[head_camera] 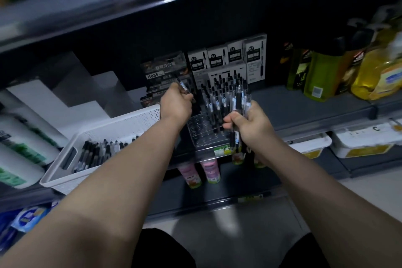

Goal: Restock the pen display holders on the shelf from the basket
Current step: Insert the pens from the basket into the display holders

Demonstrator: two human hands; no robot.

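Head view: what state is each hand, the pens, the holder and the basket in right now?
Left hand: grips a single pen, not yet slotted.
Right hand: grips a bundle of pens, roughly upright.
Display holder: rear holes filled, front holes empty.
Basket: on the shelf, pens lying inside.

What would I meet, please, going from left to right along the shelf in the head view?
White bottles with green labels, white basket, left hand pinching one pen, clear pen display holder, right hand gripping a bunch of pens, green bottles, yellow bottles.
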